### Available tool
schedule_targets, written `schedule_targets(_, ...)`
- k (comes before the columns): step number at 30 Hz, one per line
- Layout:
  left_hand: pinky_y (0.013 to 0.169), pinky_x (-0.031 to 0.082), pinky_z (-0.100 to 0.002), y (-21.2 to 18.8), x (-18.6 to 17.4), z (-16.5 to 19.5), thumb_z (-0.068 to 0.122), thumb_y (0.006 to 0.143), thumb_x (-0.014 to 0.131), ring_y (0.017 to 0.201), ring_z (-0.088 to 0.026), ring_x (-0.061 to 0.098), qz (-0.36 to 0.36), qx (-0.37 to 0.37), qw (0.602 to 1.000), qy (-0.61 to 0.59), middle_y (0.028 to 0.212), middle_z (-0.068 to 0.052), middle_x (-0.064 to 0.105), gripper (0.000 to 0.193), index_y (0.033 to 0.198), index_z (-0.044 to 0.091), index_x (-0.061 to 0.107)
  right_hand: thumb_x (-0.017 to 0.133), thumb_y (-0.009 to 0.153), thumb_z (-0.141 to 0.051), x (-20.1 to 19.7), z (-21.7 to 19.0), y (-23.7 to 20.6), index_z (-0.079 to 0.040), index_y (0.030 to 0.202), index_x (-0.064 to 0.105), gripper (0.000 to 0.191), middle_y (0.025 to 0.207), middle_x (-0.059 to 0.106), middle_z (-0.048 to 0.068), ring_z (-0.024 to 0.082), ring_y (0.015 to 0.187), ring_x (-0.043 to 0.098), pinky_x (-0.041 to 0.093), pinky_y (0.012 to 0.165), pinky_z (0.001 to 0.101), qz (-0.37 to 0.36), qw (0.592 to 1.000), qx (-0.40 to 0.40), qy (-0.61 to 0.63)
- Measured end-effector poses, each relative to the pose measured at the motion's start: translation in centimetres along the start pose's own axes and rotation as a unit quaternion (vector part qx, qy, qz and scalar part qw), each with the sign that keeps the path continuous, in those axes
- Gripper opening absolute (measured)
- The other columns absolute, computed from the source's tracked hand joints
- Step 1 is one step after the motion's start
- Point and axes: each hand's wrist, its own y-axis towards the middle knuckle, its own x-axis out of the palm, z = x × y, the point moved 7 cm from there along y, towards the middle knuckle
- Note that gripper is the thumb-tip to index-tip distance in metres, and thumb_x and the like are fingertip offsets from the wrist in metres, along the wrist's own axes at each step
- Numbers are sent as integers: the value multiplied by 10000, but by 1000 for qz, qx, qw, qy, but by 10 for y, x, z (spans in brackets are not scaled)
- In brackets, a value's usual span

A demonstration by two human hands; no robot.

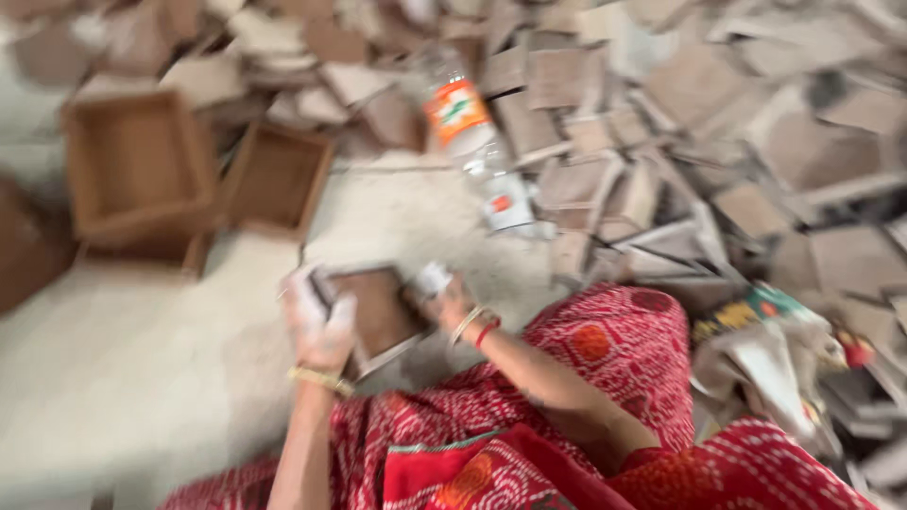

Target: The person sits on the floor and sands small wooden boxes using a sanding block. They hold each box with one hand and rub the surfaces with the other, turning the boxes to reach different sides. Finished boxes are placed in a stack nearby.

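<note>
The picture is blurred by motion. A square brown tray with a pale rim (378, 307) is held between both hands just above my lap. My left hand (319, 321), white with dust, grips its left edge. On the tray's right edge sits my right hand (442, 300), its fingertips wrapped in white. Bangles circle both wrists. Red patterned cloth (605, 359) covers my knees below the tray.
Two brown square boxes (142, 165) (276, 178) stand at the left on the pale dusty floor (123, 378). A big heap of flat brown pieces (680, 123) fills the back and right. A clear plastic bottle with an orange label (468, 127) lies on it. Crumpled coloured wrappers (775, 345) lie at the right.
</note>
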Motion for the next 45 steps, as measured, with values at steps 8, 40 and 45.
schedule_targets(8,964,464,-420,-24,-7,-40,170,812,753,1047,-270,565,2,-95,994,-59,1131,-163,589,682,1401,18,446,866,750,-509,-9,13,-60,-55,1040,695,565,1051,666,201,392,978,631,531,848,480,89,989,114,-2)
schedule_targets(40,1099,398,-464,-16,24,-42,373,735,766,1269,-468,541,-14,-147,987,63,1366,-329,566,938,1476,-37,364,641,697,-45,-20,-9,-50,-54,889,724,210,734,709,79,293,733,672,521,731,448,52,978,-200,-40)
schedule_targets(45,942,518,-461,-4,4,-3,198,750,728,1044,-409,654,-33,-161,986,5,1106,-269,657,637,1290,20,442,692,887,-155,5,6,2,-154,1127,746,246,920,729,28,261,849,650,467,759,499,-28,998,0,-60)
